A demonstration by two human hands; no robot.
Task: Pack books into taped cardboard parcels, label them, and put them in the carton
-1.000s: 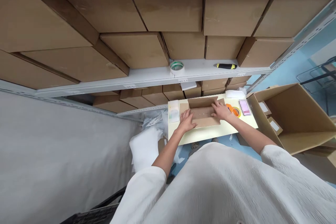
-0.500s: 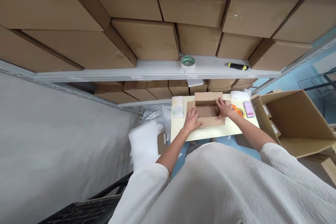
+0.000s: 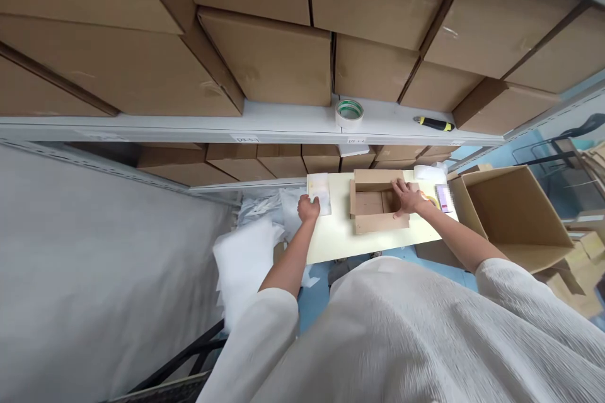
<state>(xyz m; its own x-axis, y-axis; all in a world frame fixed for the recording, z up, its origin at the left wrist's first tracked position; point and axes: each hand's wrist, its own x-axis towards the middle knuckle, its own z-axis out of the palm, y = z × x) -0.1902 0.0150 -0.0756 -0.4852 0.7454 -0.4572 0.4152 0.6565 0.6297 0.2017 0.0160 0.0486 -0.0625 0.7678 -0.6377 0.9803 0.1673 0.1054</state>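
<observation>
A small open cardboard box (image 3: 382, 224) stands on the pale yellow table (image 3: 343, 242), its flaps folded outward. My right hand (image 3: 406, 197) grips the box's right end, thumb toward the front and fingers toward the back. At the table's left edge lies a clear plastic packet (image 3: 323, 186) with something pale inside. My left hand (image 3: 309, 208) is at the packet's left edge, fingers curled closed on it; the fingertips are hidden.
Right of the box lie yellow tape (image 3: 431, 199), a phone-like purple item (image 3: 443, 198) and a white roll (image 3: 430, 172). A large open carton (image 3: 520, 208) stands at right, white foam sheets (image 3: 246, 264) at left. The shelf holds tape (image 3: 349, 114) and a cutter (image 3: 433, 123).
My left hand has let go of the box and moved left to the plastic packet. The box's left flap now stands up; it lay outward before. My right hand stays at the box's right end.
</observation>
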